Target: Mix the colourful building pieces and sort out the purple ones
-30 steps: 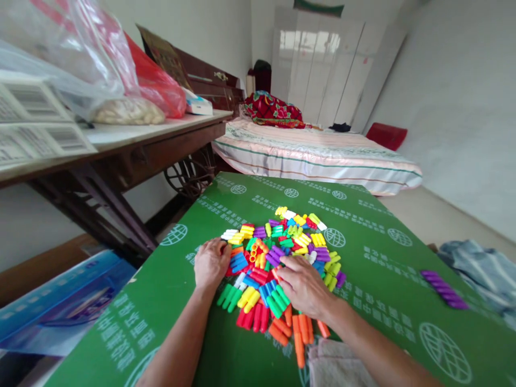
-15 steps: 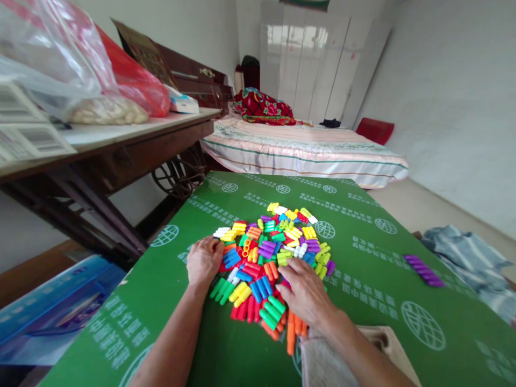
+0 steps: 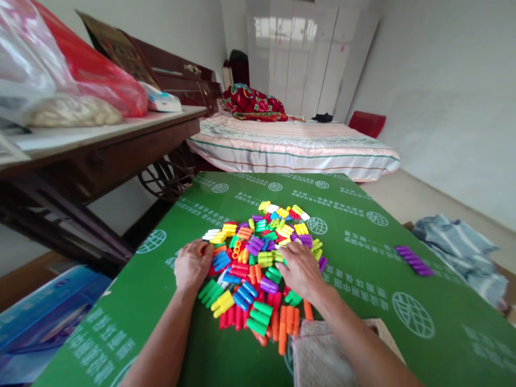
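Observation:
A heap of small plastic bullet-shaped blocks [image 3: 242, 293], joined in rows and brightly coloured, lies on a green table [image 3: 346, 333]. My left hand [image 3: 193, 264] rests at the heap's left edge with its fingers curled in, next to white and blue blocks. Whatever lies between those fingertips is hidden. My right hand [image 3: 300, 269] reaches over the heap's right side, palm down, fingers apart and touching the blocks by a yellow-green piece [image 3: 265, 259]. A purple piece [image 3: 269, 285] and a blue piece [image 3: 245, 295] lie to the left of it.
A purple row of blocks [image 3: 414, 260] lies apart on the right. Below my right forearm is a greyish cloth [image 3: 322, 352]. A side table [image 3: 161, 122] with plastic bags stands left, a bed [image 3: 290, 150] beyond, and striped fabric [image 3: 455, 250] at the right.
My right hand has moved forward over the heap, and blocks near it have shifted. A purple piece now shows mid-heap, and the blue piece has turned. My left hand stays at the edge.

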{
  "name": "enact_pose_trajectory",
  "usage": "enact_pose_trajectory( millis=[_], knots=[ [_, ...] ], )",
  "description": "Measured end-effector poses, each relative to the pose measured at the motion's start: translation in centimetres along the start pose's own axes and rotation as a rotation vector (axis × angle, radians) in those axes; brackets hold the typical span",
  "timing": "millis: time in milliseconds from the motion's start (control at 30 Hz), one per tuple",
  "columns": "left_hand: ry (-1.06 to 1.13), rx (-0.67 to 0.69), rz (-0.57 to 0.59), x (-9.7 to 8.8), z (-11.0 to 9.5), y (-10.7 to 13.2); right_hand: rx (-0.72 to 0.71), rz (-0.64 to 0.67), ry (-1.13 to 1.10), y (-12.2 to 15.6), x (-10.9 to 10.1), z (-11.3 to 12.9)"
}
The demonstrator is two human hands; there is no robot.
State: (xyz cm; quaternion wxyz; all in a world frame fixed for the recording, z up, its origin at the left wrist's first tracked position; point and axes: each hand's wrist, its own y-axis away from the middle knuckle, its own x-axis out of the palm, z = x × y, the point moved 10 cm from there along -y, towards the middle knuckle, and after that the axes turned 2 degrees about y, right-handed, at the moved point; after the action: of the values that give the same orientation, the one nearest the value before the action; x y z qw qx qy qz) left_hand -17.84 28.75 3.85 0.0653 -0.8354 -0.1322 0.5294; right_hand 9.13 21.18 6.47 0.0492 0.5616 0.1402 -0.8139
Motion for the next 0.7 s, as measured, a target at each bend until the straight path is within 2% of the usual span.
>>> enact_pose_trajectory(
  millis=[67, 133, 233, 333, 400, 500, 600, 700],
  knots=[
    [0.003, -0.007, -0.004, -0.1, 0.0, 0.0, 0.013, 0.054, 0.051, -0.7, 0.6, -0.6],
    [0.008, -0.012, -0.006, -0.2, 0.1, 0.0, -0.025, 0.082, 0.059, -0.7, 1.2, 0.0],
    [0.013, -0.018, -0.004, -0.1, 0.4, 0.0, -0.09, 0.043, 0.014, 0.4, 1.2, 1.5],
    [0.014, -0.027, -0.006, 0.1, 0.8, -0.1, -0.121, -0.031, -0.062, 1.1, -0.3, 1.6],
    [0.014, -0.032, -0.009, 0.2, 1.0, -0.2, -0.049, -0.091, -0.035, 0.3, -1.6, -0.1],
    [0.017, -0.023, -0.014, 0.3, 1.0, -0.2, 0.18, -0.119, 0.123, -2.2, -2.6, -4.4],
    [0.017, -0.006, -0.024, 0.2, 1.0, -0.2, 0.324, -0.028, 0.227, -4.5, -1.6, -7.3],
    [0.003, -0.012, -0.029, 0.2, 1.2, -0.3, 0.328, 0.03, 0.242, -5.7, -0.1, -7.8]
  ],
)
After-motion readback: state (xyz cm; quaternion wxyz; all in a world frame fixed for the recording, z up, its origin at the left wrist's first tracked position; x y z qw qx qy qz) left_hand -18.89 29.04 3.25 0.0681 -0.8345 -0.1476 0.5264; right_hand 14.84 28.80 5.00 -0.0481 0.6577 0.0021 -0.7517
